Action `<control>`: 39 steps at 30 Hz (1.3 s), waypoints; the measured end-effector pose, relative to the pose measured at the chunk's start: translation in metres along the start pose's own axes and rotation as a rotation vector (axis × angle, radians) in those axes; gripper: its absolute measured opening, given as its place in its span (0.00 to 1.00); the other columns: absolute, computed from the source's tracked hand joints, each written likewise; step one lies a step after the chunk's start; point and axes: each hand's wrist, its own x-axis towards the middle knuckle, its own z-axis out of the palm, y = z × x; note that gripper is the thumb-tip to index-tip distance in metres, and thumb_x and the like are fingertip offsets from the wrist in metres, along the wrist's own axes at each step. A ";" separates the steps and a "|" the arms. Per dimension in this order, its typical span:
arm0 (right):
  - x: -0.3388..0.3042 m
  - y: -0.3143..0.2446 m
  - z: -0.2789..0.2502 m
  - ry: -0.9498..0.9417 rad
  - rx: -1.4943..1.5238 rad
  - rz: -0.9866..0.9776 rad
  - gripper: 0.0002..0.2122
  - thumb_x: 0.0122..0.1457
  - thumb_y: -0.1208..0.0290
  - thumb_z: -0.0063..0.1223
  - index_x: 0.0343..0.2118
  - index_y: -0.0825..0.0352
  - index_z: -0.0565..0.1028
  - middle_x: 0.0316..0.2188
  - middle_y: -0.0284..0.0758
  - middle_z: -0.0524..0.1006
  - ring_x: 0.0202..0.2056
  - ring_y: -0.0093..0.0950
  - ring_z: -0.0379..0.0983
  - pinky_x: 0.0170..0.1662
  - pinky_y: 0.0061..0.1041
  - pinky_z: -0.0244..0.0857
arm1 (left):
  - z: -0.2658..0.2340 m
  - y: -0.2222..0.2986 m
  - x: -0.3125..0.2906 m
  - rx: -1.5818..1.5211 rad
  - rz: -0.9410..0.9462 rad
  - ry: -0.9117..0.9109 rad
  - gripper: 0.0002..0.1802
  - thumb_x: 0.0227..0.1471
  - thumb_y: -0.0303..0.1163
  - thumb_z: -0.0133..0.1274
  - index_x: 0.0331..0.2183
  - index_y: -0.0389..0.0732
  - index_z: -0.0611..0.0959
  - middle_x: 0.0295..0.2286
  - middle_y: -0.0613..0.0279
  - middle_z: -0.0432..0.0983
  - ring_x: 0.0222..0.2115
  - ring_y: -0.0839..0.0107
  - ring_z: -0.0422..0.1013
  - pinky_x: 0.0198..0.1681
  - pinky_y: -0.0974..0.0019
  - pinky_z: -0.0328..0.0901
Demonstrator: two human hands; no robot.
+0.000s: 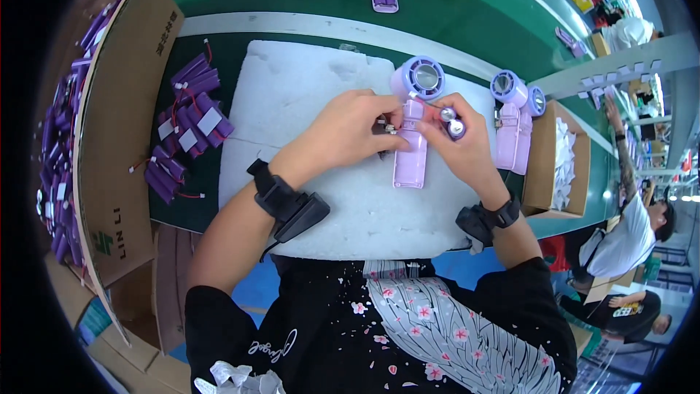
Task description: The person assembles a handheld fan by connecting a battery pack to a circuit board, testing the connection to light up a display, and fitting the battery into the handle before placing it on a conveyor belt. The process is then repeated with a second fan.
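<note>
A lilac handheld fan point(413, 124) lies on a white foam pad point(306, 95), round head away from me and its open handle shell pointing toward me. My left hand point(350, 131) pinches a small dark part at the handle's left side. My right hand point(456, 138) holds a purple cylindrical battery point(452, 124) beside the handle's right edge. Both wrists carry black strapped devices.
Loose purple batteries with red wires point(186, 124) lie on the green belt to the left. A cardboard box point(120, 138) holds more of them. Two more lilac fans point(514, 117) rest at right next to a brown box of white pieces point(558, 168). Other workers sit far right.
</note>
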 end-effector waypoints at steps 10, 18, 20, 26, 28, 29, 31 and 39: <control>0.003 0.003 0.017 0.117 -0.239 -0.676 0.12 0.44 0.83 0.63 0.29 0.66 0.70 0.32 0.35 0.77 0.31 0.30 0.70 0.33 0.24 0.65 | -0.021 0.014 -0.009 -0.153 -0.169 -0.087 0.11 0.42 0.21 0.61 0.32 0.36 0.79 0.30 0.59 0.75 0.31 0.70 0.74 0.35 0.69 0.69; 0.003 0.006 0.025 0.102 -0.266 -0.649 0.13 0.41 0.83 0.64 0.28 0.66 0.70 0.31 0.33 0.78 0.33 0.33 0.70 0.33 0.28 0.66 | -0.021 0.015 -0.009 -0.190 -0.150 -0.056 0.12 0.42 0.20 0.57 0.33 0.37 0.78 0.27 0.55 0.77 0.28 0.63 0.74 0.33 0.66 0.69; 0.003 0.004 0.026 0.104 -0.257 -0.642 0.13 0.41 0.82 0.64 0.28 0.66 0.71 0.31 0.33 0.78 0.33 0.33 0.70 0.33 0.28 0.66 | -0.021 0.016 -0.009 -0.210 -0.166 -0.051 0.12 0.42 0.20 0.57 0.34 0.36 0.78 0.27 0.56 0.77 0.27 0.64 0.74 0.33 0.66 0.68; 0.004 0.004 0.026 0.124 -0.235 -0.636 0.12 0.41 0.82 0.65 0.28 0.66 0.72 0.30 0.33 0.77 0.32 0.33 0.70 0.33 0.27 0.66 | -0.030 0.025 -0.008 -0.225 -0.208 -0.099 0.12 0.45 0.18 0.53 0.36 0.34 0.78 0.29 0.59 0.78 0.27 0.73 0.72 0.31 0.72 0.67; 0.003 0.004 0.026 0.122 -0.239 -0.634 0.12 0.41 0.81 0.65 0.28 0.66 0.72 0.30 0.33 0.77 0.31 0.32 0.70 0.32 0.27 0.66 | -0.030 0.024 -0.008 -0.197 -0.205 -0.125 0.11 0.47 0.18 0.52 0.37 0.33 0.78 0.30 0.61 0.78 0.27 0.77 0.71 0.31 0.74 0.67; 0.003 0.004 0.027 0.120 -0.242 -0.631 0.12 0.41 0.81 0.65 0.28 0.66 0.72 0.30 0.33 0.77 0.31 0.32 0.70 0.32 0.27 0.65 | -0.028 0.022 -0.009 -0.220 -0.197 -0.092 0.12 0.45 0.17 0.52 0.36 0.35 0.80 0.29 0.60 0.78 0.26 0.74 0.72 0.31 0.73 0.66; 0.003 0.003 0.027 0.118 -0.246 -0.630 0.12 0.41 0.81 0.65 0.28 0.66 0.73 0.29 0.33 0.77 0.31 0.32 0.70 0.32 0.27 0.65 | -0.024 0.017 -0.010 -0.267 -0.180 -0.026 0.14 0.41 0.15 0.53 0.34 0.38 0.82 0.27 0.57 0.77 0.25 0.70 0.73 0.29 0.71 0.66; 0.002 0.003 0.026 0.080 -0.293 -0.620 0.14 0.37 0.81 0.65 0.29 0.66 0.73 0.28 0.33 0.76 0.31 0.32 0.70 0.31 0.27 0.65 | -0.022 0.021 -0.011 -0.194 -0.253 -0.003 0.15 0.37 0.11 0.49 0.28 0.36 0.84 0.32 0.58 0.76 0.27 0.73 0.71 0.29 0.73 0.66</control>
